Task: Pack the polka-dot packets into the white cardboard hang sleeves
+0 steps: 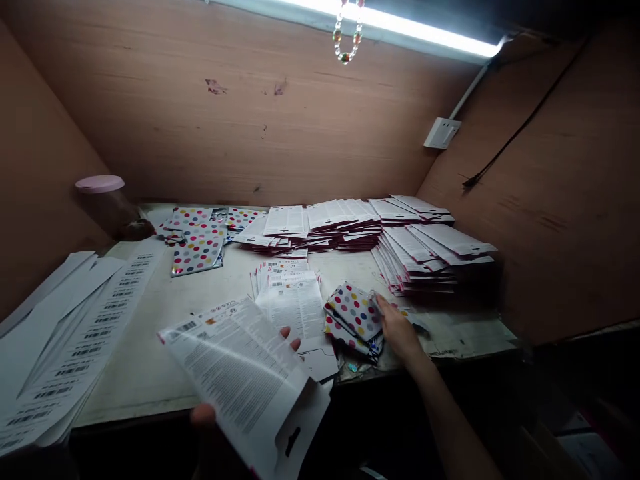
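Observation:
In my left hand (204, 416) is a flat white printed carton (240, 367) with a hang hole, tilted over the table's front edge. The thumb lies on its near side and fingertips show past its far side. My right hand (399, 328) is closed on the right edge of a polka-dot packet (357, 309), the top one of a small pile at the table's front. Part of the fingers is hidden behind the packet. Between the hands, a fanned row of printed white cartons (293, 303) lies on the table.
Stacks of white cartons (343, 213) line the back, with another stack (430, 247) at right. More polka-dot packets (197, 247) lie at back left beside a pink-lidded jar (103, 203). Barcode sheets (95, 333) cover the left side. A cable (523, 120) hangs along the right wall.

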`<state>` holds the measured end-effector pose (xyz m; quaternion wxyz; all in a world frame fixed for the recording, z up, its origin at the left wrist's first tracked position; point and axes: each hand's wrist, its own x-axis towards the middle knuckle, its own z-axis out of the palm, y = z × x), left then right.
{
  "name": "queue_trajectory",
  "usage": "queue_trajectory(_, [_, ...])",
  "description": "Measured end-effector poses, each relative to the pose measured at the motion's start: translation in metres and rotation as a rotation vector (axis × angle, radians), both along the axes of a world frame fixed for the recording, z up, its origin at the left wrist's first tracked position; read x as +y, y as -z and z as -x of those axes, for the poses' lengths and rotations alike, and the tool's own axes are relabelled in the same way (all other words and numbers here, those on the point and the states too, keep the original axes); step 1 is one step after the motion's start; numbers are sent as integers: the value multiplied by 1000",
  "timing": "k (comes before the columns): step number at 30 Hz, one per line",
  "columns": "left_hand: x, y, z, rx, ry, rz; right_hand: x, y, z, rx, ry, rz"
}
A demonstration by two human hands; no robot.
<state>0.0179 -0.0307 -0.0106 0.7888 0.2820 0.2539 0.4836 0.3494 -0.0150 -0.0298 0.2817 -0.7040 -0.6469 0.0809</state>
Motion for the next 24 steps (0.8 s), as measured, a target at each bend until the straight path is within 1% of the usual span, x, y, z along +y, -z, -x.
queue_trajectory(2, [-2,-16,-7,-67,-77,15,-23,-19,11,95,-28,-115])
queue_trajectory(3, [-2,-24,-10,-94,-116,17,-39,-31,21,194,-80,-178])
queue_trajectory(4, [-2,-31,-13,-111,-148,15,-54,-42,32,323,-170,-203])
queue_trajectory(6, [-1,-41,-19,-137,-169,13,-81,-60,59,530,-364,-150])
queue_trajectory(8, [0,-44,-23,-167,-135,5,-95,-69,86,582,-519,-62])
queue_trajectory(10, [-2,-43,-27,-176,-111,-22,-97,-69,111,535,-588,-35])
queue_trajectory(11, [-4,-42,-28,-168,-119,-38,-94,-66,122,494,-589,-46])
queue_trajectory(13, [-8,-40,-29,-145,-148,-54,-88,-58,140,374,-542,-112])
queue_trajectory(16, [-12,-40,-25,-128,-166,-22,-86,-46,161,119,-448,-206])
queue_trajectory(19, [-13,-39,-23,-88,-172,10,-85,-46,176,-64,-412,-216])
queue_trajectory(21, [-13,-38,-24,-54,-155,11,-84,-53,179,-50,-403,-186])
queue_trajectory(23, [-12,-38,-24,-51,-139,16,-84,-63,175,108,-451,-174])
queue_trajectory(24, [-10,-38,-23,-67,-143,23,-85,-67,170,198,-517,-175])
